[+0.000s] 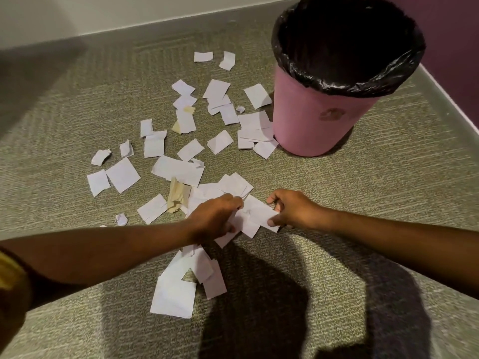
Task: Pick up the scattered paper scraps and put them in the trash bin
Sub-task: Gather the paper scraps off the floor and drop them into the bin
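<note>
Here, on the grey carpet (388,203), the pink trash bin (318,120) stands at one o'clock, its dark mark too blurred to read. White paper scraps (178,169) scatter from eleven to six. My left hand (215,218) and right hand (293,211) each pinch scraps at centre.

Left forearm (103,252): bare; enters from the lower left edge and runs rightward and slightly upward; wrist roughly in line with the forearm. Left grip (215,218): back uppermost; fingers curled down, holding paper scraps (255,213). Right forearm (388,237): bare; enters from the right edge and runs leftward. Right grip (293,211): back uppermost; thumb (270,223) and curled fingers pinch the right edge of the same scraps. Grips near each other; not touching.
</note>
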A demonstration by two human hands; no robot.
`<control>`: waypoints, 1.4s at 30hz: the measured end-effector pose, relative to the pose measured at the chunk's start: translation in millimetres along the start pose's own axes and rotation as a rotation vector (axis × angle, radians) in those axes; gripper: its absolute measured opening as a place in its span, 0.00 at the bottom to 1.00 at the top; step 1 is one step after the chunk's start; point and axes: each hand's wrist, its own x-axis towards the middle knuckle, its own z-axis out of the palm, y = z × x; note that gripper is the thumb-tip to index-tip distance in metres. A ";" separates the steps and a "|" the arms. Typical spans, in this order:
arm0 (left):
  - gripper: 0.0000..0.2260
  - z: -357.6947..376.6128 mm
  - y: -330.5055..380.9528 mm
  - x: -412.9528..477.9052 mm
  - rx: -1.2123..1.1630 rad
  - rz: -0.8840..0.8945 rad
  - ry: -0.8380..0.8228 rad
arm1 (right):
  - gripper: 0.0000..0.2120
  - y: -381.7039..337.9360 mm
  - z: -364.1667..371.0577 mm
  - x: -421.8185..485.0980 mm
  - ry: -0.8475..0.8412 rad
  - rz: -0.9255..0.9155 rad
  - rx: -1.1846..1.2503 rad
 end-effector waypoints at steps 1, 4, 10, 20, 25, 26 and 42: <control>0.30 -0.1 -0.5 2.3 -0.007 0.004 0.004 | 0.25 -0.3 2.0 2.3 0.006 0.033 0.039; 0.34 -2.6 -0.7 9.4 -0.051 0.035 0.022 | 0.21 -3.6 6.4 7.6 0.029 0.108 0.137; 0.24 -3.0 -1.2 13.8 -0.031 0.074 0.043 | 0.14 -5.4 15.3 13.3 0.104 0.147 0.276; 0.07 -28.3 8.9 21.9 -0.164 0.004 -0.026 | 0.11 -14.2 -6.2 -13.8 0.043 0.054 0.408; 0.09 -46.8 15.9 30.1 -0.444 -0.077 -0.026 | 0.10 -27.3 -40.7 -33.9 0.132 -0.025 0.442; 0.11 -52.3 17.4 32.2 -0.501 -0.111 -0.011 | 0.10 -30.4 -49.9 -38.9 0.155 -0.030 0.461; 0.05 -250.5 109.7 55.2 -1.017 0.005 0.421 | 0.12 -126.1 -184.7 -132.7 0.502 -0.310 0.718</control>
